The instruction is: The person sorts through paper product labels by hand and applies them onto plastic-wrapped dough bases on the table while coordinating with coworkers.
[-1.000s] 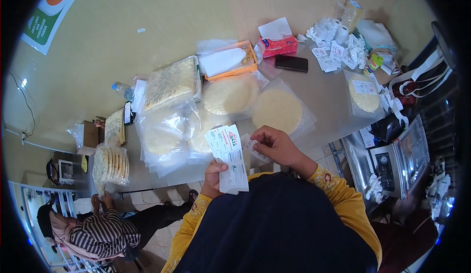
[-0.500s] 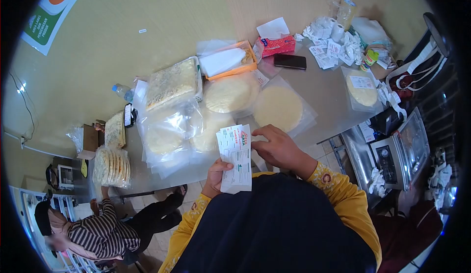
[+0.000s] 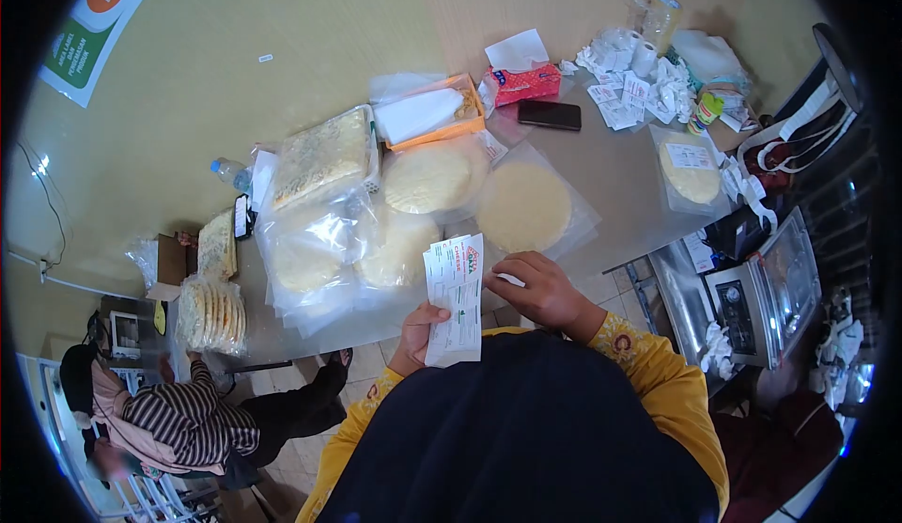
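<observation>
- Head view: the printed cheese labels are upright in a small sheaf just off the table's near edge, in front of the dark cloth over the wearer's chest.
- Left hand has a narrow grip on the sheaf, thumb flat across the front at the lower left side.
- Right hand is half curled beside the sheaf's right edge, fingers bent close to the thumb; a sliver of white shows there, though from here I can't tell whether it is pinched.
- Those labels look light, thin and bendy, likely to slide over one another and crease if squeezed. I'd take a single one by a side edge or corner, with the lower part kept firmly held.
- Nearest on the table, close to the near edge, a flat dough round sits in clear film.
- Toward the far edge are a black phone and a red tissue pack; near the right end, a labelled bagged round.
- Off the left end, a co-worker in striped sleeves reaches toward a bagged stack.
</observation>
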{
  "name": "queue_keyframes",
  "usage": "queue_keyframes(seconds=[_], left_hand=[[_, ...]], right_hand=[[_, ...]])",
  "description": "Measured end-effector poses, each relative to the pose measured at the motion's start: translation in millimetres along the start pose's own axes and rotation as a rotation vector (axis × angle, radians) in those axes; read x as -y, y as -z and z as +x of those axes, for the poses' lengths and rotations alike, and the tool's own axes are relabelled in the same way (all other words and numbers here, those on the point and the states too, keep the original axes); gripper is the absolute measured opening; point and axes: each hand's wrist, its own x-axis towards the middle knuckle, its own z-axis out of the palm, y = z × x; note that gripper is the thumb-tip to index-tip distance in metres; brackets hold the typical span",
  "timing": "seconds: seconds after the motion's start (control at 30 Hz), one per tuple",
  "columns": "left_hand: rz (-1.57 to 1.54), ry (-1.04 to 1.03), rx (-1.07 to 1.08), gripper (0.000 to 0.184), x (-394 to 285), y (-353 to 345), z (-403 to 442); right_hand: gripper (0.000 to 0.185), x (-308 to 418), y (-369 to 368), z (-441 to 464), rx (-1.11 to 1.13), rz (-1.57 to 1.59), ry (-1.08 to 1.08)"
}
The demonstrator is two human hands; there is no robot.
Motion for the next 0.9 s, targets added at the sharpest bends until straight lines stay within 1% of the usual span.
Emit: queue_keyframes(seconds=[0.13,0.17,0.23,0.27,0.33,0.37,0.43,0.47,0.57,0.67,0.77,0.9], left_hand=[[-0.088,0.041,-0.006,0.056,4.6,-6.3,8.9],[-0.069,0.029,-0.028,0.055,5.6,-10.3,11.2],[-0.034,0.003,-0.072,0.055,8.0,-23.7,15.8],[0.064,-0.040,-0.130,0.055,8.8,-27.9,19.0],[0.258,-0.127,-0.247,0.055,11.1,-34.1,25.8],[0.318,-0.201,-0.265,0.052,12.7,-36.1,30.9],[0.437,-0.343,-0.302,0.047,19.1,-39.0,39.4],[0.463,-0.365,-0.318,0.046,22.6,-36.5,43.2],[0.527,-0.411,-0.346,0.044,33.0,-29.8,54.1],[0.566,-0.421,-0.345,0.044,40.1,-32.8,57.5],[0.588,-0.413,-0.330,0.045,43.8,-33.5,57.6],[0.560,-0.433,-0.311,0.046,45.2,-30.0,57.7]], right_hand=[[0.026,-7.2,7.2,-4.9,-0.002,-0.004,-0.026],[0.025,-8.8,8.7,-5.7,-0.004,-0.008,-0.032],[0.020,-11.8,9.4,-8.2,-0.073,0.127,-0.164],[0.018,-13.7,9.9,-8.9,-0.108,0.194,-0.228],[0.014,-22.3,16.3,-12.9,-0.202,0.196,-0.368],[0.012,-26.4,19.0,-13.9,-0.249,0.196,-0.437],[0.009,-22.2,28.6,-7.1,-0.291,0.675,-0.809],[0.009,-19.9,31.2,-3.8,-0.309,0.915,-0.994],[0.012,-19.9,21.1,1.0,-0.150,1.246,-1.053],[0.011,-15.4,14.8,9.3,0.024,1.160,-1.123],[0.011,-16.4,-2.4,4.5,-0.004,1.052,-1.002],[0.014,-15.4,-11.0,4.0,-0.026,0.947,-0.975]])
